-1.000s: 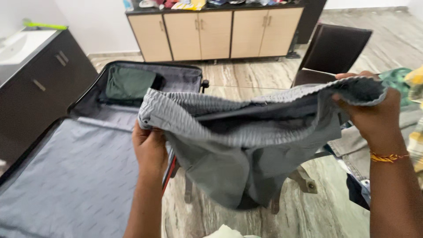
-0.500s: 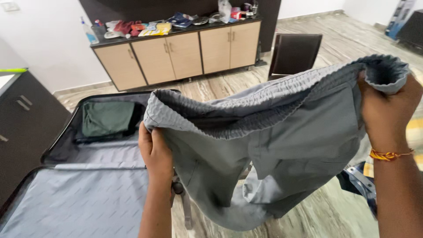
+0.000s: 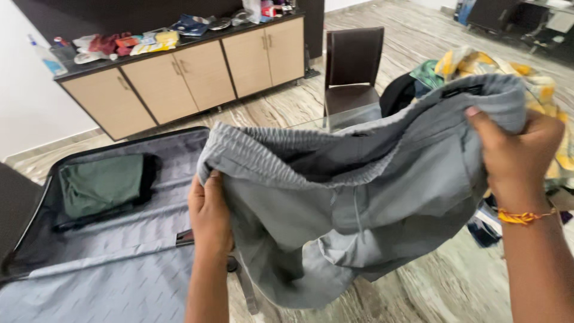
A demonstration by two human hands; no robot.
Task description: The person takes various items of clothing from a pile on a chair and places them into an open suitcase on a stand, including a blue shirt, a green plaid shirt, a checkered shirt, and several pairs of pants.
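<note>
- Head view: left hand (image 3: 210, 216) raised, fingers clamped on the left end of the waistband of the grey shorts (image 3: 335, 203); right hand (image 3: 515, 157) higher, gripping the right end.
- 2 hands well apart; shorts stretched between them, elastic band ribbed, legs hanging slack.
- Shorts held above the glass worktop (image 3: 454, 281), just beside the open suitcase (image 3: 119, 263) containing a folded green garment (image 3: 100, 185).
- Clothes pile (image 3: 478, 66) behind right hand; chair (image 3: 354, 66) beyond.

One pair of grey shorts (image 3: 359, 197), gripped by two hands: left hand (image 3: 210, 215) and right hand (image 3: 515, 158). One open suitcase (image 3: 119, 263) left of the shorts, with one folded green garment (image 3: 98, 185) inside. One dark chair (image 3: 353, 63) and one four-door cabinet (image 3: 191, 75) beyond the shorts.
</note>
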